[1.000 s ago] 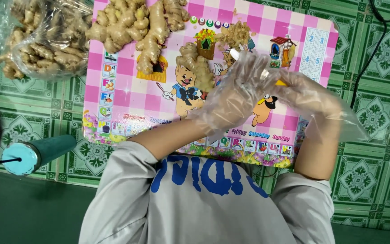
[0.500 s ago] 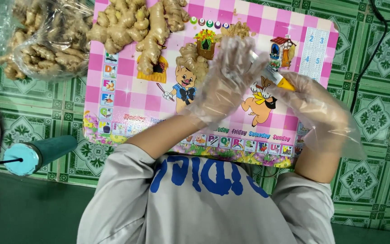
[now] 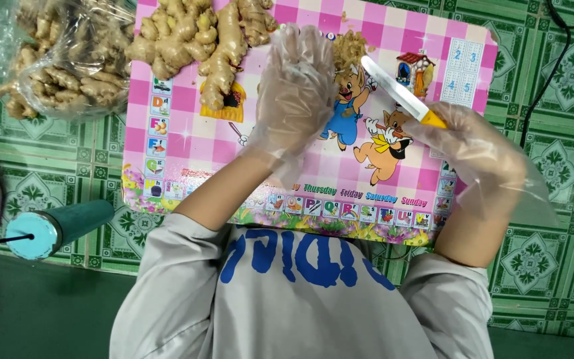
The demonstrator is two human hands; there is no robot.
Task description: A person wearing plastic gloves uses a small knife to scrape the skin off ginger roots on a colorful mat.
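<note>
Under L fingers point(image 3: 300, 60): ginger shavings point(image 3: 350, 45)

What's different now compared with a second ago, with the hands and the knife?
The left hand has slid up the pink mat toward the ginger scraps. The right hand has swung its white knife into full view, blade pointing up-left. The loose ginger roots, the bag of ginger and the teal cylinder stayed put.
</note>
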